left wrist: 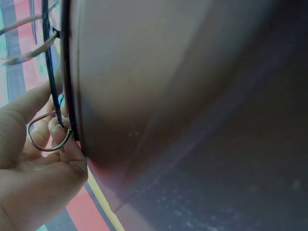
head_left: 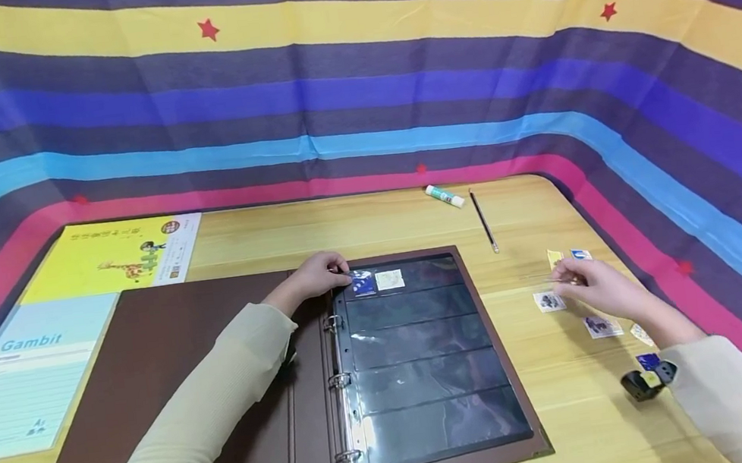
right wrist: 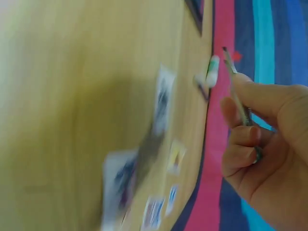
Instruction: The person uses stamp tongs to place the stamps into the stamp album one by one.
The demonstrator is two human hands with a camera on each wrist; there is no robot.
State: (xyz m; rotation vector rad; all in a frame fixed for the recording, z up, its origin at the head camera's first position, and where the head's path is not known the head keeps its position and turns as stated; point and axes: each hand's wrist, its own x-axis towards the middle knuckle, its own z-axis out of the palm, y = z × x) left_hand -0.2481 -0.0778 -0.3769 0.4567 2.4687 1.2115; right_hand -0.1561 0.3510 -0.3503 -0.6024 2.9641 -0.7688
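Observation:
A brown ring album [head_left: 186, 359] lies spread on the table, with a black pocket page [head_left: 422, 382] on its right side. My left hand [head_left: 314, 276] pinches that page at its upper left edge; in the left wrist view the fingers reach around a metal ring [left wrist: 30, 132] there. The page's top row holds a blue stamp [head_left: 364, 283] and a white stamp [head_left: 389, 280]. Thin metal tweezers [right wrist: 244, 113] are in my right hand [head_left: 601, 291], their tips slightly apart with nothing between them. Beneath this hand lie loose stamps, including a dark-pictured one [head_left: 548, 302] and a larger one [head_left: 603, 326].
A glue stick [head_left: 445, 196] and a pencil [head_left: 484, 222] lie at the back right. A yellow booklet [head_left: 92, 255] and a light blue notebook [head_left: 37, 376] are at the left. Striped cloth [head_left: 355, 96] hangs behind the table.

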